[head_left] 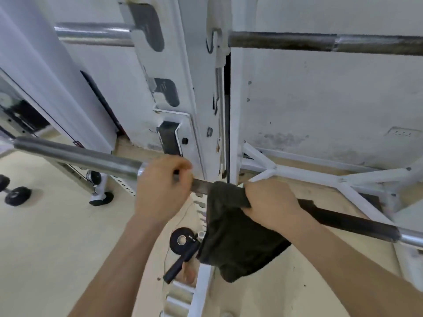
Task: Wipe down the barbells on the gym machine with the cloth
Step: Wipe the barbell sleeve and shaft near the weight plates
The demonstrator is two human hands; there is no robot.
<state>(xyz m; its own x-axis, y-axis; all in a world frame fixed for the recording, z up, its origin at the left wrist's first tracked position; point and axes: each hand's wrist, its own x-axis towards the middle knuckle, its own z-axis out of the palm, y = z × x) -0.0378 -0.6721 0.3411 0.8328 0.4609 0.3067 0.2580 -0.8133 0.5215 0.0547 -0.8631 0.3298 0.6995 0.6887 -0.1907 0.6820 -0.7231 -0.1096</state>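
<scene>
A white rack upright (183,88) is seen rising through the middle of the view, with dark-lined hooks on its face. An upper barbell (297,43) is carried across it near the top. A lower barbell (80,155) is laid across the frame nearer the camera, slanting down to the right. A dark cloth (231,227) is draped over this lower bar just right of the upright, most of it hanging below. The bar is gripped by the left hand (162,191), fingers curled closed around it beside the collar. The cloth is clamped onto the bar by the right hand (272,204), fingers wrapped shut. A small dumbbell (183,252) is left on the floor below.
</scene>
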